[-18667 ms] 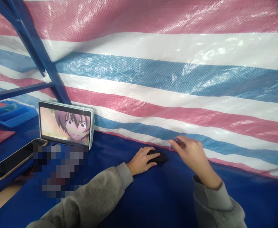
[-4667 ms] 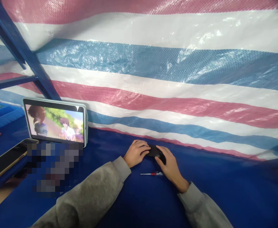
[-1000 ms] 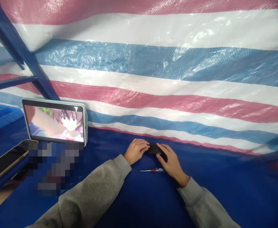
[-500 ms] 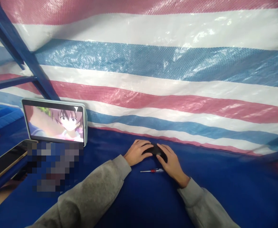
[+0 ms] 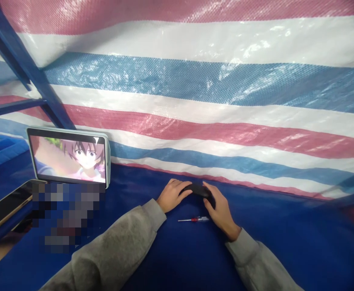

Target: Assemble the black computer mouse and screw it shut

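My left hand [image 5: 173, 195] and my right hand [image 5: 220, 208] are on either side of a smooth, rounded black object [image 5: 198, 189] that looks like a computer mouse. The left fingers and thumb pinch its left end. Around its right end, the right fingers and thumb are curled. Parts of the object are hidden behind the fingers. Just below it, a small screwdriver [image 5: 194, 219] with a red and clear handle lies on the blue table surface [image 5: 177, 254], its tip to the left. The right hand is close to the handle's end, not gripping it.
A tablet [image 5: 69, 157] in a pale case stands at the left, playing a cartoon. Near it lies a phone [image 5: 7, 208], beside a pixelated patch. A blue tray [image 5: 4, 150] sits at the far left. Behind the table hangs a striped tarpaulin [image 5: 195, 129], with a blue metal frame [image 5: 28, 68] at left.
The black object has turned slightly between my hands, and my finger positions on it have shifted. The screwdriver stays where it lay.
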`<state>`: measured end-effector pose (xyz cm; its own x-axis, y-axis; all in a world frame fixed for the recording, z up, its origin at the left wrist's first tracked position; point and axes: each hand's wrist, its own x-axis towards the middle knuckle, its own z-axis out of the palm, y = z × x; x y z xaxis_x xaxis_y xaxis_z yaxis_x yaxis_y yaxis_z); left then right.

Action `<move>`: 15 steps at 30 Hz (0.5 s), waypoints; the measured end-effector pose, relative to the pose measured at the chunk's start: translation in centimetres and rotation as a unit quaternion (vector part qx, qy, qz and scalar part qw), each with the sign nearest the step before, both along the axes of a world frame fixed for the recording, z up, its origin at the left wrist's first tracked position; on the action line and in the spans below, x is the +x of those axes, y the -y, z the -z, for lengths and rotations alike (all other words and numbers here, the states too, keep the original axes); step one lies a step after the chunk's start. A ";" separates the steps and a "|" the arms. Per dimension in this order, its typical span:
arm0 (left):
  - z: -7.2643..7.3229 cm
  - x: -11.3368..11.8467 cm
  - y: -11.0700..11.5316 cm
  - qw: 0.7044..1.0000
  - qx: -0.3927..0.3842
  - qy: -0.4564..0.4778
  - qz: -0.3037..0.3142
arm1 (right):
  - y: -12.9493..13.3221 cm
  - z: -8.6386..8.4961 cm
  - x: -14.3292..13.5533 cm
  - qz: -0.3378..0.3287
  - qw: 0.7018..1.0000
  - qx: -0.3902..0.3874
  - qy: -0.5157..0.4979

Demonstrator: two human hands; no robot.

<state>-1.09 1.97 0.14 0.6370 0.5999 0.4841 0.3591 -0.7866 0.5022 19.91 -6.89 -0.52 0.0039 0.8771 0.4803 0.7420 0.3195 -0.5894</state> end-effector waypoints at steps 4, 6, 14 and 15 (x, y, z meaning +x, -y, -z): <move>0.3 0.0 -0.2 0.999 0.005 -0.021 -0.024 | -0.1 0.4 -0.2 0.044 0.999 -0.003 -0.019; 0.3 0.0 -0.1 0.998 0.030 -0.044 -0.016 | -0.2 0.7 -0.3 0.057 0.998 -0.015 -0.021; 0.5 0.3 0.2 0.989 0.106 -0.104 0.006 | -0.2 -3.1 0.9 0.098 0.992 -0.031 0.070; 0.6 0.3 0.2 0.988 0.107 -0.108 0.002 | 0.0 -4.1 1.1 0.072 0.989 -0.071 0.105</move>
<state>-0.81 1.80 -0.45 0.7415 0.4951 0.4528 0.4357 -0.8685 0.2362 21.06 -6.92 3.57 0.0472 0.9336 0.3551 0.8843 0.1263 -0.4496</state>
